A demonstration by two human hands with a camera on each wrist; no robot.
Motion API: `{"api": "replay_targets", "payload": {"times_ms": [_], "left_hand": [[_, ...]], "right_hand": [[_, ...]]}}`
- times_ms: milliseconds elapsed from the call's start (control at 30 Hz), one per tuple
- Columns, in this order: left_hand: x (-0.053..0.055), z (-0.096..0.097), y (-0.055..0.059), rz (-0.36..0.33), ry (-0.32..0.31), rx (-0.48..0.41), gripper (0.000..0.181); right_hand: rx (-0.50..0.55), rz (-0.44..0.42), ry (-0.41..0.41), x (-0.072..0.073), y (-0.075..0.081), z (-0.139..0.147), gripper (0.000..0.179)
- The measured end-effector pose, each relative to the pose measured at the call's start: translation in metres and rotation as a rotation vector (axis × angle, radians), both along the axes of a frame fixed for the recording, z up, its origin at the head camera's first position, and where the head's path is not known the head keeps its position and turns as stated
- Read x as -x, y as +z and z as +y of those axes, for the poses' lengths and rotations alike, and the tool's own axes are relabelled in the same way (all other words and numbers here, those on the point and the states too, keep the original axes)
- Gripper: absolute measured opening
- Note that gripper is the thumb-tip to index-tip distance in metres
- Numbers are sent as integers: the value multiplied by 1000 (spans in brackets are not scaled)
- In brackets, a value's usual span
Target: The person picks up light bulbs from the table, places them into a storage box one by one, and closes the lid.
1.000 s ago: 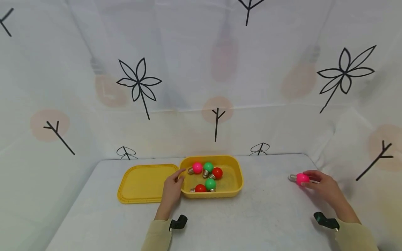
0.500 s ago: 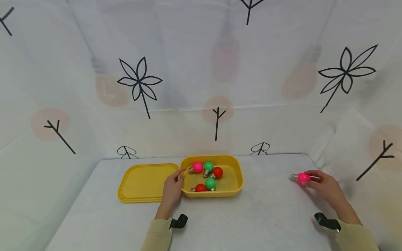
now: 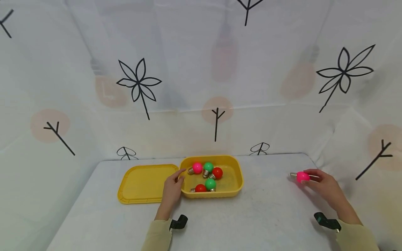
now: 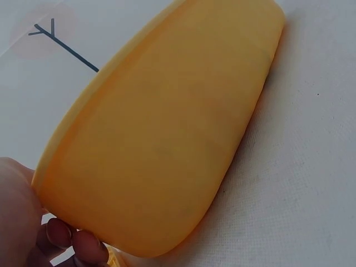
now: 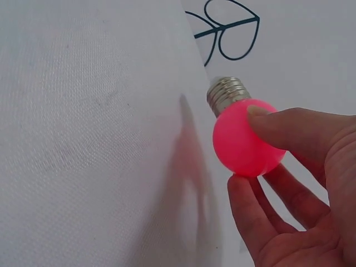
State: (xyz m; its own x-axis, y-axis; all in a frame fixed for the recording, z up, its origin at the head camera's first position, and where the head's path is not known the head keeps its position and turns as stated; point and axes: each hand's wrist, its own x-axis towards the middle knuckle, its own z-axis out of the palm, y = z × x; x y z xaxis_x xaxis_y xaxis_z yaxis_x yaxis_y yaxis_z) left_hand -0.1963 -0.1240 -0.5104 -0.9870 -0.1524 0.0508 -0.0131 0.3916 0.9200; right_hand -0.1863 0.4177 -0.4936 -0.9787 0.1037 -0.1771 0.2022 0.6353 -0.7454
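My right hand [image 3: 325, 183] holds a pink light bulb [image 5: 243, 139] by its round globe, thumb on one side and fingertips on the other. The bulb's silver screw base [image 5: 227, 93] points away from the palm, and its shadow falls on the white table beside it. At the left end of a yellow bin [image 3: 237, 184], my left hand [image 3: 172, 190] grips the rim, index finger reaching over the edge. In the left wrist view, curled fingertips [image 4: 90, 247] lie against the bin's end wall. Inside the bin lie a pink bulb [image 3: 197, 167], two green bulbs [image 3: 210, 183] and two red bulbs [image 3: 217, 172].
A flat yellow tray [image 3: 142, 184] lies left of the bin, partly behind my left hand. The white table [image 3: 251, 223] is bordered at the back and sides by a white cloth [image 3: 188, 69] printed with plants and bulbs.
The pink bulb in my right hand has shifted very slightly, its screw base a little higher in the head view. My left hand and the bin stay in place.
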Motion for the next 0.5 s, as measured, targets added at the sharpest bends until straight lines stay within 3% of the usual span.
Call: {"api": "replay_targets", "payload": {"times_ms": [500], "left_hand": [[1,-1,-1,-7,1,-13,31]], "right_hand": [[-10,54,18,-5,0,-8,77]]}}
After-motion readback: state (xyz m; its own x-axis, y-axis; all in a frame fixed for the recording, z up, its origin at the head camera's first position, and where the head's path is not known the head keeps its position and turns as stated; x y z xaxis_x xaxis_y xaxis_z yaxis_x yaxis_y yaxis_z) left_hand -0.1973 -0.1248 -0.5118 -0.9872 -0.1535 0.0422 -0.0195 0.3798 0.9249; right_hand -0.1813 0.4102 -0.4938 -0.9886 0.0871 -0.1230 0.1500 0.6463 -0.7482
